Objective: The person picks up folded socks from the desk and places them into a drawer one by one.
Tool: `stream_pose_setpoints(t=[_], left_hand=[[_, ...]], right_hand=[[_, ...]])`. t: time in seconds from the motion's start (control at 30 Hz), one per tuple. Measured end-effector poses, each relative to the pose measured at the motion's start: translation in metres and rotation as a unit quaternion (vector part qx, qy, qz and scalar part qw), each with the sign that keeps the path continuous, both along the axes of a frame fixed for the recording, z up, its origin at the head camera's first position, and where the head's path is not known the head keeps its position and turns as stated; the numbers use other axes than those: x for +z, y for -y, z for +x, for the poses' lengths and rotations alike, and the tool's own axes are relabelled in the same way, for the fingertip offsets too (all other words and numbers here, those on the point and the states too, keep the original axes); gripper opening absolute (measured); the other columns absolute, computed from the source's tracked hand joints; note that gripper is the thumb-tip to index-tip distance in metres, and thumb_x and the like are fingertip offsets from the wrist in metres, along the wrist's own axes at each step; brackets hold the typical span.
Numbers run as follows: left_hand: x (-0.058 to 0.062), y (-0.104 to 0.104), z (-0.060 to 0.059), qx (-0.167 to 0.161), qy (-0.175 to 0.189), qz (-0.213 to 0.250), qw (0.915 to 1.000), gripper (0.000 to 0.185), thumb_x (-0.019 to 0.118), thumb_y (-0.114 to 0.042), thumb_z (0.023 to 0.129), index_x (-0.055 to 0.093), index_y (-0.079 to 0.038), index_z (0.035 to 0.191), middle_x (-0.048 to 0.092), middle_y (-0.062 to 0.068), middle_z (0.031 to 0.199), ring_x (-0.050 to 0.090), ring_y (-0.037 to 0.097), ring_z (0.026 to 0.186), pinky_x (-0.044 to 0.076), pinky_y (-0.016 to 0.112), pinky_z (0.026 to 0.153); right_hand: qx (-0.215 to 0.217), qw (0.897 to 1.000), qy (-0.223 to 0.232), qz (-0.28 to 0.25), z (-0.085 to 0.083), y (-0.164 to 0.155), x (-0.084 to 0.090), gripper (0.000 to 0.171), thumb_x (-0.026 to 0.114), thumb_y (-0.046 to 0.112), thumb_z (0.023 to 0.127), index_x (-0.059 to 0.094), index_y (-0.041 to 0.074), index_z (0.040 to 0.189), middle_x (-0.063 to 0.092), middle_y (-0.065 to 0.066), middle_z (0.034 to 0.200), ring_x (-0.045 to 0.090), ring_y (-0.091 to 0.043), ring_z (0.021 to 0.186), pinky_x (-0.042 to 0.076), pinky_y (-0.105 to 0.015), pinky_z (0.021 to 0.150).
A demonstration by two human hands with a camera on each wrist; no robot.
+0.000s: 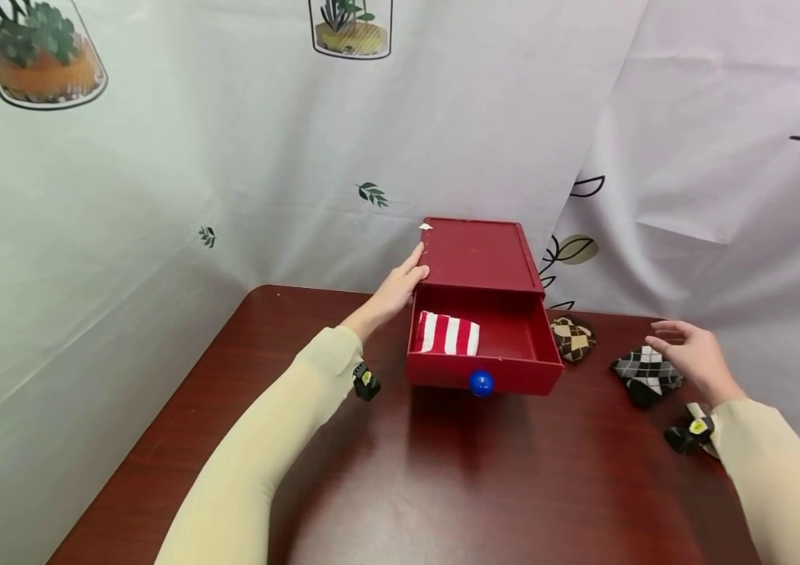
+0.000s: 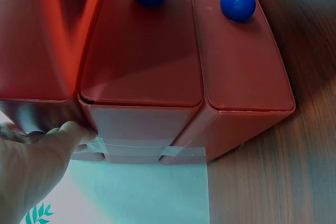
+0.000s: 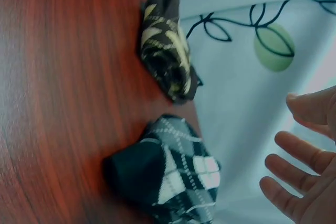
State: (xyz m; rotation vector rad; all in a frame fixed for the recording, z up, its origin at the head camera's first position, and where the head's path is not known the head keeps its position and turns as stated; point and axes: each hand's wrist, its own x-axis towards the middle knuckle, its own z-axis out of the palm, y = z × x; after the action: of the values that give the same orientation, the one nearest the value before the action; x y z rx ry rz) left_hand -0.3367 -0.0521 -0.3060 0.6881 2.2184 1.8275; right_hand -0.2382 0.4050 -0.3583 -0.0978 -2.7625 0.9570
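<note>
A red drawer unit (image 1: 478, 251) stands toward the back of the table, its top drawer (image 1: 513, 333) pulled out. Inside, at the left, lies a folded red-and-white striped sock (image 1: 448, 334). My left hand (image 1: 396, 286) rests against the unit's left side, with fingertips at the top edge and fingers mostly straight. Over at the right, my right hand (image 1: 698, 357) hovers with loosely bent fingers and nothing in them. Beneath and left of it is a folded black, grey and white argyle sock (image 1: 647, 370). A brown and tan argyle sock (image 1: 572, 339) lies between that one and the drawer.
A blue knob (image 1: 481, 383) sticks out from the drawer front. Two lower drawers with blue knobs (image 2: 238, 3) appear closed in the left wrist view. Behind the dark wooden table (image 1: 442, 486) hangs a pale curtain (image 1: 287, 157) with plant prints.
</note>
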Motion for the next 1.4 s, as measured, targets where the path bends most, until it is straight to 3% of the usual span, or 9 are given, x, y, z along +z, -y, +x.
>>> stream_pose_setpoints(t=[0.13,0.27,0.33,0.4,0.57,0.73,0.8,1.13,1.4], left_hand=[[0.003,-0.001,0.004,0.001,-0.002,-0.003,1.0,0.058,0.037,-0.02,0.099,0.01,-0.015,0.15,0.024,0.01,0.15,0.055,0.022,0.101,0.048,0.032,0.076],[0.003,-0.001,0.003,-0.002,0.0,-0.003,1.0,0.058,0.037,-0.02,0.099,0.01,-0.015,0.15,0.025,0.011,0.15,0.054,0.023,0.103,0.048,0.031,0.077],[0.002,-0.001,0.002,-0.004,0.0,-0.003,1.0,0.059,0.037,-0.02,0.099,0.01,-0.014,0.15,0.026,0.012,0.15,0.054,0.024,0.105,0.048,0.032,0.079],[-0.004,-0.002,-0.004,-0.007,0.003,0.001,1.0,0.059,0.037,-0.021,0.099,0.01,-0.017,0.151,0.025,0.01,0.15,0.054,0.025,0.106,0.048,0.034,0.082],[-0.022,-0.003,-0.02,0.001,0.006,0.008,0.9999,0.058,0.039,-0.026,0.099,0.012,-0.024,0.151,0.029,0.006,0.149,0.055,0.023,0.105,0.047,0.035,0.083],[-0.029,-0.002,-0.021,0.011,-0.002,0.016,0.9998,0.059,0.04,-0.026,0.098,0.014,-0.024,0.151,0.033,0.007,0.146,0.056,0.022,0.103,0.048,0.034,0.082],[-0.03,-0.002,-0.02,0.009,-0.001,0.023,0.9997,0.058,0.04,-0.025,0.098,0.014,-0.024,0.151,0.035,0.008,0.145,0.056,0.022,0.102,0.049,0.035,0.081],[-0.028,-0.003,-0.021,0.004,-0.006,0.019,0.9998,0.058,0.039,-0.028,0.099,0.014,-0.026,0.151,0.033,0.006,0.146,0.055,0.023,0.105,0.047,0.037,0.084],[-0.023,-0.001,-0.02,-0.002,-0.002,0.023,0.9997,0.057,0.038,-0.026,0.1,0.012,-0.025,0.151,0.034,0.008,0.146,0.055,0.023,0.101,0.047,0.035,0.082]], right_hand=[[-0.011,1.0,0.006,-0.003,0.0,-0.007,-0.009,0.052,0.053,0.032,0.093,0.049,-0.007,0.127,0.051,-0.036,0.118,0.043,0.014,0.076,0.043,-0.019,0.06],[-0.017,1.0,0.012,0.013,-0.001,-0.014,-0.021,0.053,0.052,0.032,0.094,0.046,-0.008,0.129,0.049,-0.034,0.121,0.057,-0.021,0.09,0.045,-0.031,0.068],[-0.017,0.999,0.017,0.022,-0.002,-0.018,-0.027,0.054,0.051,0.031,0.095,0.044,-0.009,0.13,0.047,-0.035,0.123,0.05,-0.042,0.1,0.044,-0.042,0.072],[-0.016,0.999,0.017,0.031,-0.003,-0.021,-0.033,0.054,0.05,0.029,0.095,0.042,-0.01,0.13,0.045,-0.036,0.123,0.046,-0.049,0.103,0.041,-0.051,0.075],[-0.01,0.998,0.012,0.064,-0.008,-0.028,-0.047,0.05,0.052,0.025,0.094,0.042,-0.01,0.128,0.044,-0.038,0.122,0.041,-0.053,0.104,0.032,-0.059,0.081],[-0.009,0.996,0.035,0.083,-0.012,-0.029,-0.057,0.054,0.055,0.026,0.092,0.039,-0.007,0.132,0.037,-0.039,0.126,0.024,-0.063,0.105,0.023,-0.068,0.076],[-0.011,0.995,0.042,0.084,-0.013,-0.029,-0.06,0.056,0.057,0.025,0.09,0.038,-0.005,0.133,0.035,-0.039,0.128,0.022,-0.066,0.104,0.024,-0.069,0.071],[-0.034,0.992,0.079,0.088,-0.012,-0.04,-0.075,0.067,0.056,0.033,0.089,0.029,-0.008,0.134,0.028,-0.045,0.122,0.027,-0.065,0.097,0.028,-0.067,0.069],[-0.017,0.995,0.054,0.086,-0.017,-0.044,-0.08,0.06,0.057,0.027,0.089,0.033,-0.014,0.126,0.036,-0.048,0.112,0.04,-0.057,0.099,0.035,-0.062,0.08]])
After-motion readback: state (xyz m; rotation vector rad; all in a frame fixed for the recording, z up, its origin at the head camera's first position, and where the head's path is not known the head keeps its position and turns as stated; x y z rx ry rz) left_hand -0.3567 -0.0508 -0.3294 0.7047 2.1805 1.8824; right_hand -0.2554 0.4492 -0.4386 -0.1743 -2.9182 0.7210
